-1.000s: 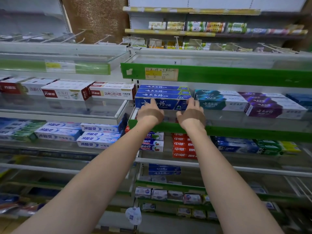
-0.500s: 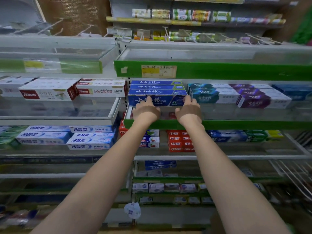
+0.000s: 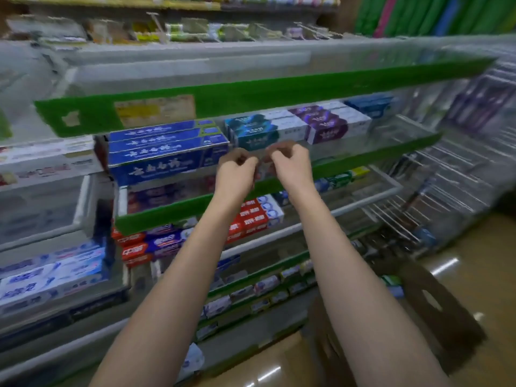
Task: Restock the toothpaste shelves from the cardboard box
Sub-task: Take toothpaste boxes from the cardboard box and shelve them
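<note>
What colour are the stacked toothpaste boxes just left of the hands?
Dark blue toothpaste boxes with white lettering, clearest in the head view.

Both of the person's forearms are bare from the elbow down, with no sleeve, watch, bracelet or glove on them, and the left hand (image 3: 237, 167) and right hand (image 3: 290, 163) carry no rings that show through the blur.
</note>
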Available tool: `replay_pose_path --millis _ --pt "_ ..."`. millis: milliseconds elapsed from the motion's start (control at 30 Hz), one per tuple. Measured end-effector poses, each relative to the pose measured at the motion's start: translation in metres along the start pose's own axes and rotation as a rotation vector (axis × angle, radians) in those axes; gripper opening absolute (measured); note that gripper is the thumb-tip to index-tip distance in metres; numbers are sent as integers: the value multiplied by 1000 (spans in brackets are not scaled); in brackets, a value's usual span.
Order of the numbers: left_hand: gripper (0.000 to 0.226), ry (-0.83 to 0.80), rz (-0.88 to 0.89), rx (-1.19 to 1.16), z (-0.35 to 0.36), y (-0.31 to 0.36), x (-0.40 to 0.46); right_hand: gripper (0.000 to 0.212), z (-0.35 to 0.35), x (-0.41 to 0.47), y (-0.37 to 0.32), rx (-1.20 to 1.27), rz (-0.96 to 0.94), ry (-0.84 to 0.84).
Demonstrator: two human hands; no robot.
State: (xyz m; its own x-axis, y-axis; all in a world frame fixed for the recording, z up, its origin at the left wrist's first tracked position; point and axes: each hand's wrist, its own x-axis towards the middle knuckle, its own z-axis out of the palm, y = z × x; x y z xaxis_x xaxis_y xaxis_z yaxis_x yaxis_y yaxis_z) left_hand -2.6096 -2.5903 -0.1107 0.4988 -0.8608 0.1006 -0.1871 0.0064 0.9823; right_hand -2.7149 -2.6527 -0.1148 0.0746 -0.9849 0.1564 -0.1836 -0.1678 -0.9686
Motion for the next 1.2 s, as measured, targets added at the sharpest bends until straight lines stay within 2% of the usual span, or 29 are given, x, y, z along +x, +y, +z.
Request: replay_pose_path --millis 33,133,300,433,533,700,867,1000,1133,1200 --pt "16 -49 2 -20 12 -1 -3 7 -11 -4 6 27 -20 14" --pt "27 -155 28 -82 48 -11 -10 25 -42 -19 31 99 -21 118" --pt "41 -357 82 -120 110 -42 -35 32 -95 -58 92 101 140 352" --pt "54 -534 16 -66 156 -69 -70 38 -138 -97 129 5 223 526" --pt "50 -656 -48 -37 193 -94 -98 38 -175 -117 157 37 331 644" --pt "46 -782 -54 121 252 -125 -136 35 -224 -145 212 30 565 675" --pt "55 -836 -57 266 302 -144 -152 40 -260 -152 275 129 808 691" --pt "51 -811 -88 384 339 -152 -161 39 -290 -152 310 186 930 647" --pt "51 -767 -165 446 374 -168 -171 20 -319 -140 339 232 1022 572" --pt "50 -731 -188 476 385 -175 -176 19 -329 -135 355 246 1034 544"
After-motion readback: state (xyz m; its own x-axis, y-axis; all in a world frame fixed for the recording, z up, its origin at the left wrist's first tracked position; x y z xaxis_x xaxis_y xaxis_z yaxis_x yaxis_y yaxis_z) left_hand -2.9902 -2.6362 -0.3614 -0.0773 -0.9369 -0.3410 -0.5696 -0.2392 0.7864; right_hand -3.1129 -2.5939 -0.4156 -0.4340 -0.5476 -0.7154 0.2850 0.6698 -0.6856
